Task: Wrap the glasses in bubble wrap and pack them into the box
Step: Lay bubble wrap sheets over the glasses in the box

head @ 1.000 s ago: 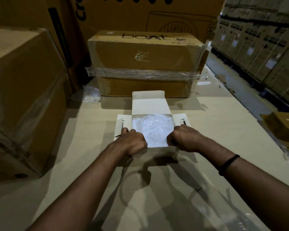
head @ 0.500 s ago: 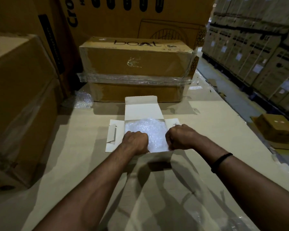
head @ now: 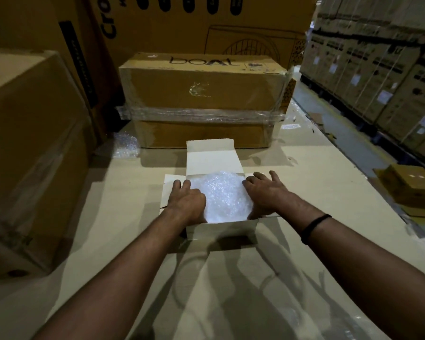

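Head view, the only view supplied: a small white box [head: 221,228] sits at the centre of the frame on a cardboard-covered work surface [head: 103,217]. Its lid flap [head: 210,157] is folded back toward the top of the frame. A bubble wrap bundle [head: 225,192] fills the open cavity. The glasses themselves are not visible, and they are presumed to be inside the wrap. The left hand [head: 187,200] lies over the box's left edge, fingers extended and close together, with the fingertips on the left side flap [head: 168,190]. It pinches nothing. The right hand [head: 265,192] lies over the right edge with its fingers spread flat. The flap beneath it is hidden, and whether the thumb is tucked into the box cannot be told. The right forearm carries a dark wristband [head: 314,228]. A taped carton [head: 201,94] stands just behind the box in the upper centre, and a loose bubble wrap scrap [head: 125,147] lies at centre left. Assessment: wrapping appears complete and the step in hand is seating the bundle and closing the box. The next move calls for folding both side flaps inward over the wrap, then bringing the lid flap down and tucking it in. Pressure should stay light, since the contents are fragile.
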Demonstrator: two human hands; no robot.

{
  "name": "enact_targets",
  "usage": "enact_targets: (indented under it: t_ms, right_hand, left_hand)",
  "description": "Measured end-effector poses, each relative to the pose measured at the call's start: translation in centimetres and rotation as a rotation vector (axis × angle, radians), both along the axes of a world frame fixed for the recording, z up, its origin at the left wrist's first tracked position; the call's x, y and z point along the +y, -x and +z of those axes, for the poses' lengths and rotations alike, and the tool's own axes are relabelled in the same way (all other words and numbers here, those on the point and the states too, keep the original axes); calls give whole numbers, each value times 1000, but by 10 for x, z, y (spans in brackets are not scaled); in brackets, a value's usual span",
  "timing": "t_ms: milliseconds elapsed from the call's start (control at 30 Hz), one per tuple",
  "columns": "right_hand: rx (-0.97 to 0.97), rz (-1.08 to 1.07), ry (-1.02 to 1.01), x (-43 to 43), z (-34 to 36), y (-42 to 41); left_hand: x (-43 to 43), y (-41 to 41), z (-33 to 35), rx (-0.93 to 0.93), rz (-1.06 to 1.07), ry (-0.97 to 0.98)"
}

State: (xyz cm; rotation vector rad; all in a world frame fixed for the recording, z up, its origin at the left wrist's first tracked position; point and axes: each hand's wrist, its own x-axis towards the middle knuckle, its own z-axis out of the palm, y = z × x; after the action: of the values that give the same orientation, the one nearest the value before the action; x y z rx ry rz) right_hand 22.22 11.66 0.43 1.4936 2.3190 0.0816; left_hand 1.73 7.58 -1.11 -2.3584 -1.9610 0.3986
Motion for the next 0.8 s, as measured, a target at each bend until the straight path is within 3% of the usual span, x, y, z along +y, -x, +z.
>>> enact_targets:
  t_ms: [167,300,367,467,633,700,800]
  right_hand:
    - [-66,23,18,-2,-4,2]
    - [140,111,-126,-6,9,-12]
    - [149,204,-180,-11,11,-17]
    - [43,250,-102,-17,4,-14]
    - [-72,149,64,-9,9,0]
    - [-64,159,85,-10,12,-1]
    - [121,212,-60,-21,15,-14]
  left_hand:
    - [0,2,4,-36,6,2]
    - [0,16,14,-146,5,-151]
    - [-4,19,11,-146,-21,-123]
    - [-6,14,-2,-96,-72,-34]
    - [1,6,-6,-62,-62,41]
    - [3,11,-4,-157,-46,24]
    - [-2,24,3,-323,-45,-154]
